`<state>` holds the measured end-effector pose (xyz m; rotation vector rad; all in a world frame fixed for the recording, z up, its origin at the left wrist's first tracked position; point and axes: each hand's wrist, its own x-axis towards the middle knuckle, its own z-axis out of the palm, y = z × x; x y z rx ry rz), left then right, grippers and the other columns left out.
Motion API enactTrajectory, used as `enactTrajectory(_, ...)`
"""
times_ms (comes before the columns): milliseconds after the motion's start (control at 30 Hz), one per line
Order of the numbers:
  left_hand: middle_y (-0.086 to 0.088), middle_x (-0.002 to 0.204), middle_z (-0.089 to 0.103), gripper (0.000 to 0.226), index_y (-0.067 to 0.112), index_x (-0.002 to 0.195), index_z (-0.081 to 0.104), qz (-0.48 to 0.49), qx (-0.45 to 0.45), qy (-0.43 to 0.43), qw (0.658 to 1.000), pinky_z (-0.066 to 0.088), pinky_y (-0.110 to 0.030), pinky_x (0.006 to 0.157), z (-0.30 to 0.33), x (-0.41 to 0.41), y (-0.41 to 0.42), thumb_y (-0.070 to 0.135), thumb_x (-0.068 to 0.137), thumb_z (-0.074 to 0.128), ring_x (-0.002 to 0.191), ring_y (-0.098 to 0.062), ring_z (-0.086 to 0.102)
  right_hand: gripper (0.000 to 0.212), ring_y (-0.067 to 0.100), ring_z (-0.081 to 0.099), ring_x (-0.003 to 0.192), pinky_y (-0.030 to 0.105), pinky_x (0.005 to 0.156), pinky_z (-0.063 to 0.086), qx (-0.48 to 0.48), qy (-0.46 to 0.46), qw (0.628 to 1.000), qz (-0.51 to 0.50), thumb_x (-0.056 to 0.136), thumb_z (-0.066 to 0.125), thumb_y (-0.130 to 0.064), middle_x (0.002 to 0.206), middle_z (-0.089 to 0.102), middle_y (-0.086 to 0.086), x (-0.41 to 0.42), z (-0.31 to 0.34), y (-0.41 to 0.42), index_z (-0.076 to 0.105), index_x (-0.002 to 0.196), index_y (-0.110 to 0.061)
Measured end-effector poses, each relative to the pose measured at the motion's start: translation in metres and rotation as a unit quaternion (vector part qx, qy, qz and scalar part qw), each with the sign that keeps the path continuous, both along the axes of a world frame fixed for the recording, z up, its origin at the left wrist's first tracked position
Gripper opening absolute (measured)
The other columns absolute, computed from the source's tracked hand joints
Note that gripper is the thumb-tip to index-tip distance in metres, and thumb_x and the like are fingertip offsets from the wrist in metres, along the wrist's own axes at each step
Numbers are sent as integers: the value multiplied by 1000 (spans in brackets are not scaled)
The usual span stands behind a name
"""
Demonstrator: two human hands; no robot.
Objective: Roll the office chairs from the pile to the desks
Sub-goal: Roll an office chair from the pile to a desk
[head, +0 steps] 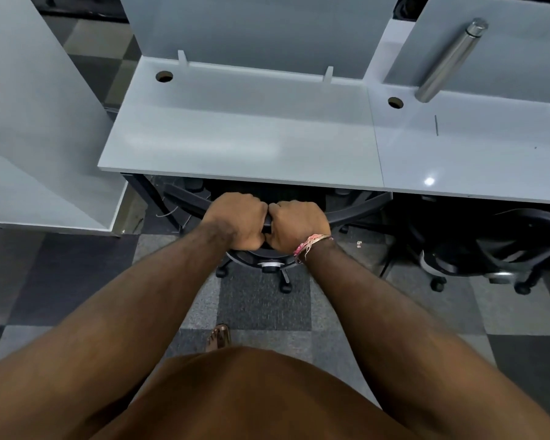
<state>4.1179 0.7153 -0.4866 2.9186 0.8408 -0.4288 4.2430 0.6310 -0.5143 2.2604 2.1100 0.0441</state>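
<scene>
A black office chair [356, 214] stands tucked under the front edge of a grey desk [242, 134], its seat mostly hidden beneath the desktop. My left hand [238, 220] and my right hand [296, 225] sit side by side, both gripping the top of the chair's backrest with curled fingers. The chair's wheeled base [277, 271] shows on the carpet just below my hands. A thread band circles my right wrist.
A second black chair [489, 249] sits under the neighbouring desk [473, 147] on the right, where a steel bottle [448, 61] stands. A white partition panel [38, 122] rises at the left. Checkered carpet [264, 306] lies around my foot.
</scene>
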Motion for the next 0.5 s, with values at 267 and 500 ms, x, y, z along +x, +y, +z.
enactTrajectory(267, 4, 84, 64, 18, 24, 86, 61, 52, 18, -66, 996, 59, -41, 74, 27, -21, -39, 39, 75, 64, 78, -21, 63, 35, 27, 61, 94, 36, 73, 46, 40, 38, 998, 0, 82, 62, -41, 100, 65, 3, -15, 25, -30, 59, 105, -15)
enactTrajectory(500, -3, 96, 69, 17, 20, 93, 64, 96, 82, -100, 987, 57, -40, 80, 55, -75, -94, 31, 81, 59, 90, -25, 65, 33, 29, 62, 95, 36, 74, 47, 79, 34, 994, 62, 85, 58, -36, 102, 66, 6, -61, 47, -59, 61, 108, -12)
